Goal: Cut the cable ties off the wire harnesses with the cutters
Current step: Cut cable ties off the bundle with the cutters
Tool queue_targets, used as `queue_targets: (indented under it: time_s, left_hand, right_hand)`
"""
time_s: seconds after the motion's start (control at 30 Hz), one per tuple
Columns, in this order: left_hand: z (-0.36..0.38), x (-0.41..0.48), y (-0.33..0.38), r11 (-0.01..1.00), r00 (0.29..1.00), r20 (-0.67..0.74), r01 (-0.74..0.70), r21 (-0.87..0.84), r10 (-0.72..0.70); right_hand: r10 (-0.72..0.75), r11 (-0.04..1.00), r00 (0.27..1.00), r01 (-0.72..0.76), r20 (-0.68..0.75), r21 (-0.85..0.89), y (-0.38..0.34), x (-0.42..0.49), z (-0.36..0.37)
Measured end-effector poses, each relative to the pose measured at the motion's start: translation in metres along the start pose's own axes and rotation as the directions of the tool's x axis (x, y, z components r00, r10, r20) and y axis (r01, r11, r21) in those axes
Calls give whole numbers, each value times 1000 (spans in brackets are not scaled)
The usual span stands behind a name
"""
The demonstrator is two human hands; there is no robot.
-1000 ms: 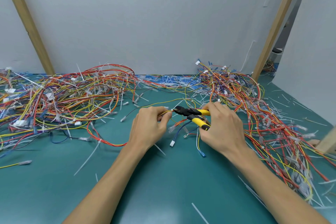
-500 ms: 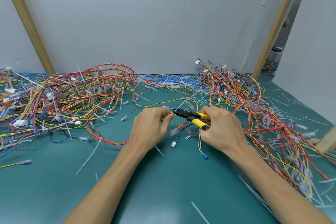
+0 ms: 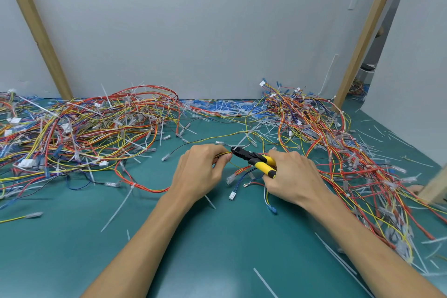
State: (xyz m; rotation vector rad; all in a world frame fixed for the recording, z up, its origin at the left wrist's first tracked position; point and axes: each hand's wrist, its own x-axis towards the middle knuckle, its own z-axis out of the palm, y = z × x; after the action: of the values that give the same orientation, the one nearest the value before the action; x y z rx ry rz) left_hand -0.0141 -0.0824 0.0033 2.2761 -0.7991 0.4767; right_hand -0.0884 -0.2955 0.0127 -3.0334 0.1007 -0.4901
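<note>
My left hand (image 3: 202, 169) pinches a thin bundle of yellow and red wires of a wire harness (image 3: 244, 174) at the middle of the green table. My right hand (image 3: 294, 174) grips the yellow handles of the black-jawed cutters (image 3: 254, 158). The jaw tips sit right at my left fingertips, against the wires. A white cable tie (image 3: 244, 139) sticks up and back from that spot. Loose ends with white and blue connectors hang below the cutters. Whether the jaws are closed on the tie is not visible.
A large tangle of harnesses (image 3: 79, 133) covers the left of the table, another heap (image 3: 338, 147) the right. Cut white ties (image 3: 118, 208) lie scattered on the green mat (image 3: 72, 249). Slanted wooden posts (image 3: 358, 38) lean on the grey wall; a wooden block (image 3: 435, 189) stands far right.
Both hands have stayed at the same spot, shifting slightly right. The cutter jaws have closed in a little onto the wires at my left fingertips.
</note>
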Motion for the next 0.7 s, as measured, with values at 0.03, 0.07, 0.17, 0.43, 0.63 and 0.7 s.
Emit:
queue_targets:
  time_s: [0.03, 0.07, 0.17, 0.43, 0.63, 0.7]
  left_hand:
    - [0, 0, 0, 1000, 1000, 5, 1, 1, -1]
    - [0, 0, 0, 1000, 1000, 10, 1, 3, -1]
    - [-1, -1, 0, 1000, 1000, 27, -3, 8, 3]
    - [-2, -2, 2, 1000, 998, 65, 0, 17, -1]
    - [-2, -2, 2, 1000, 998, 68, 1, 13, -2]
    - [-2, -2, 2, 1000, 998, 67, 3, 5, -3]
  right_hand:
    - [1, 1000, 1000, -1, 10, -3, 0, 0, 0]
    - [1, 1000, 1000, -1, 17, -8, 0, 1, 0]
    - [-1, 1000, 999, 2, 38, -30, 0, 2, 0]
    - [5, 1000, 997, -3, 75, -31, 4, 3, 0]
    - [8, 1000, 997, -9, 76, 9, 5, 3, -2]
    - [12, 1000, 996, -13, 84, 16, 5, 3, -3]
